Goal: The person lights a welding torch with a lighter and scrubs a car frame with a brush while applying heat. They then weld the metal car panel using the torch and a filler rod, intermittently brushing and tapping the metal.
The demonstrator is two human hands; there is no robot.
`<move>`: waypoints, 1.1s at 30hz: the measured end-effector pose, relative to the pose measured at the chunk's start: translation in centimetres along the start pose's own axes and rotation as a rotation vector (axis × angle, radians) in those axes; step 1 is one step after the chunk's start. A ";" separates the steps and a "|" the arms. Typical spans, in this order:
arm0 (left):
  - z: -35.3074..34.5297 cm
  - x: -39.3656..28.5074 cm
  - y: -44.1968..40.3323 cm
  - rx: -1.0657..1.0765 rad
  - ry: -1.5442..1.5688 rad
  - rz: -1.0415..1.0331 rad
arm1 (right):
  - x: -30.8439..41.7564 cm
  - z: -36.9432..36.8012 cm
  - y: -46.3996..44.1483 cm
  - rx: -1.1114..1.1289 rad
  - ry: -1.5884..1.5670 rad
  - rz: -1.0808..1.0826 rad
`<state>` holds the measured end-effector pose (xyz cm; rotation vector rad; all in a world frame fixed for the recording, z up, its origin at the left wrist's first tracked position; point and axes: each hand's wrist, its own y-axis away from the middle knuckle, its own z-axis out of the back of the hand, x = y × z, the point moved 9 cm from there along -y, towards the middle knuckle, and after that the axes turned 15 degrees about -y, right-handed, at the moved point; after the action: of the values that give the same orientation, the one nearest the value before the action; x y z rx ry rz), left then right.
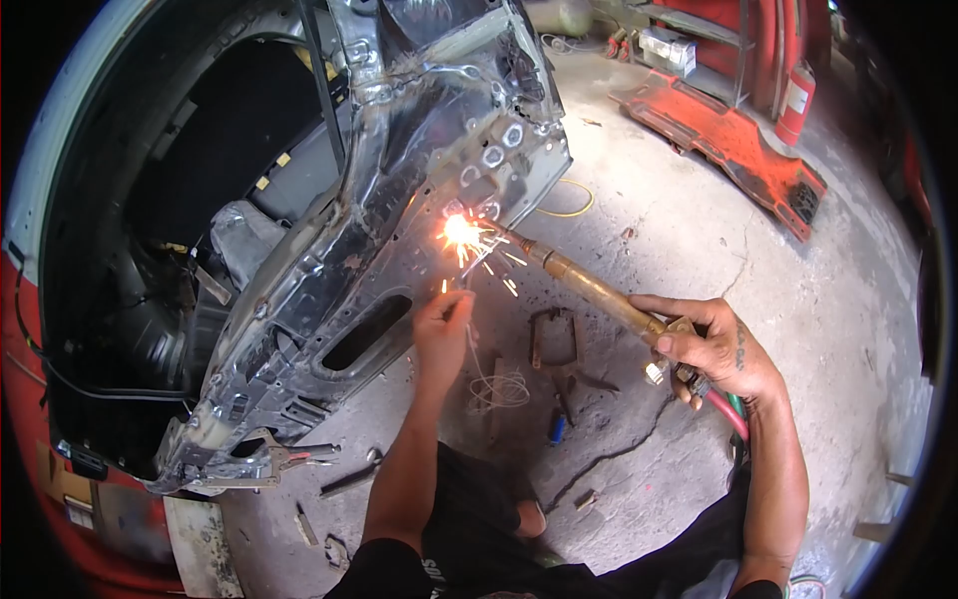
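Note:
My right hand [704, 344] is wrapped round the valve end of a brass gas torch [589, 285], with red and green hoses trailing below it. The torch tip meets the bare metal car body panel [399, 225], where a bright glow [459, 232] throws off sparks. Just below the glow, my left hand [444, 314] pinches a thin wire [475, 344], whose loose coil hangs beneath the fingers over the floor. Glare hides the exact spot where the wire's end and the torch tip meet the panel.
A clamp frame [554, 339], pliers and a blue-handled tool [558, 427] lie on the concrete floor. Locking pliers [289, 456] grip the panel's lower edge. A red creeper [728, 145] and a fire extinguisher [795, 103] are at upper right.

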<state>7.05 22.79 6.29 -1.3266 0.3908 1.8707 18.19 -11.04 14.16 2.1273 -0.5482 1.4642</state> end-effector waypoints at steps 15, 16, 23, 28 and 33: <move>-22.6 25.4 16.0 0.709 -0.213 0.451 | -6.3 5.3 9.5 -0.413 -0.026 -0.059; -23.4 25.1 16.3 0.683 -0.235 0.425 | -6.7 5.4 9.7 -0.420 -0.022 -0.065; -28.6 26.9 21.5 0.776 -0.202 0.315 | -7.9 6.4 10.0 -0.413 -0.015 -0.164; -26.1 36.8 20.9 0.300 -0.497 0.155 | -8.0 6.8 10.0 -0.425 -0.015 -0.166; -14.0 43.6 18.5 -0.315 -1.092 -0.084 | -8.0 6.6 9.7 -0.401 0.057 -0.163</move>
<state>-3.61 20.45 -41.87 -0.3203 -0.5296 2.3136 14.69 -22.37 6.37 1.7677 -0.5775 1.2046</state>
